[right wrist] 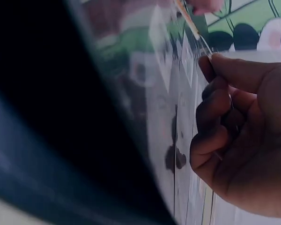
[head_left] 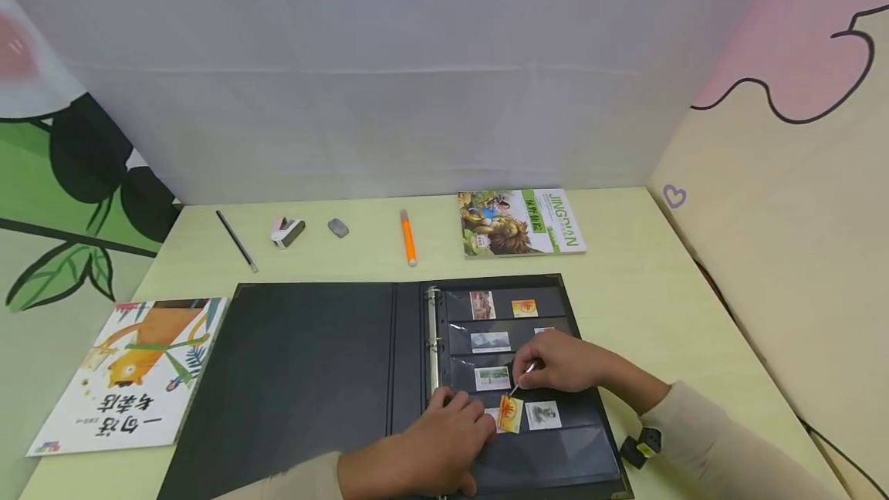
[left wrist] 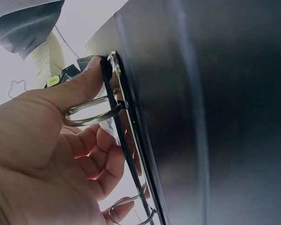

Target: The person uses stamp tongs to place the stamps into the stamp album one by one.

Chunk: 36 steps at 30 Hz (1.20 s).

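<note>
A black stamp album (head_left: 312, 361) lies spread on the table, with stamps in the clear strips of its right-hand page (head_left: 535, 454). My right hand (head_left: 559, 361) pinches slim metal tweezers (head_left: 514, 390), their tips at the top edge of a tilted orange-yellow stamp (head_left: 510, 413). This stamp overlaps a pale stamp beside it, in the row holding a grey portrait stamp (head_left: 543, 415). My left hand (head_left: 444, 438) rests at the page's inner side, fingers loosely bent and fingertips close to the orange stamp. In the left wrist view its thumb lies by a metal binder ring (left wrist: 91, 119).
A picture book (head_left: 132, 376) lies left of the album, another book (head_left: 521, 222) behind it. Along the back are a pencil (head_left: 236, 240), a small stapler (head_left: 288, 233), a grey eraser (head_left: 338, 228) and an orange pen (head_left: 407, 238). Walls stand behind and at both sides.
</note>
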{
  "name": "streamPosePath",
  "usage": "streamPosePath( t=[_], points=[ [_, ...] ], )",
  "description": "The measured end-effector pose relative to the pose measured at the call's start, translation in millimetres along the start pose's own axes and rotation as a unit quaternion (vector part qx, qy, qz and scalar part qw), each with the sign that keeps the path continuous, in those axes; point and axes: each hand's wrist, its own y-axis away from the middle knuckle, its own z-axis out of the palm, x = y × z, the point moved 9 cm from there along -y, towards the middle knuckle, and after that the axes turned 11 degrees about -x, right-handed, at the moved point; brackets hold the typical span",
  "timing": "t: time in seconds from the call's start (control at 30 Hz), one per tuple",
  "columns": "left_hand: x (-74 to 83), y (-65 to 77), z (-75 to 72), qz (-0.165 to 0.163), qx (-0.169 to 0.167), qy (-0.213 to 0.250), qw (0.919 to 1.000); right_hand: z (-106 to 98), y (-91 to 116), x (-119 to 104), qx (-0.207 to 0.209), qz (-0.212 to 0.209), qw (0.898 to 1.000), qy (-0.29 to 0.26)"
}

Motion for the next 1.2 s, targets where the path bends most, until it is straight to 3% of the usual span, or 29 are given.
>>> streamPosePath(
  t=[0.13, 0.33, 0.6, 0.9, 1.07, 1.2],
  points=[
    [0.4, 0.2, 1.4, 0.000, -0.005, 0.001, 1.0000, 14, -5, -14, -0.037, -0.028, 0.998, 0.031],
    [0.3, 0.1, 5.0, 0.001, -0.013, 0.005, 0.9999, 31, -9, -26, -0.074, -0.034, 0.995, 0.065],
    [-0.6, -0.1, 5.6, -0.008, -0.020, 0.007, 0.9997, 41, -9, -47, -0.084, -0.101, 0.982, 0.137],
    [-1.6, -1.6, 4.6, -0.007, -0.015, 0.004, 0.9999, 44, -9, -48, -0.101, -0.104, 0.981, 0.127],
    [-1.3, -1.1, 3.6, -0.009, -0.010, -0.002, 0.9999, 34, -7, -40, -0.101, -0.060, 0.990, 0.078],
    [-1.0, -1.8, 2.8, -0.007, -0.008, 0.003, 0.9999, 15, 2, -23, -0.064, -0.033, 0.997, 0.034]
  ],
)
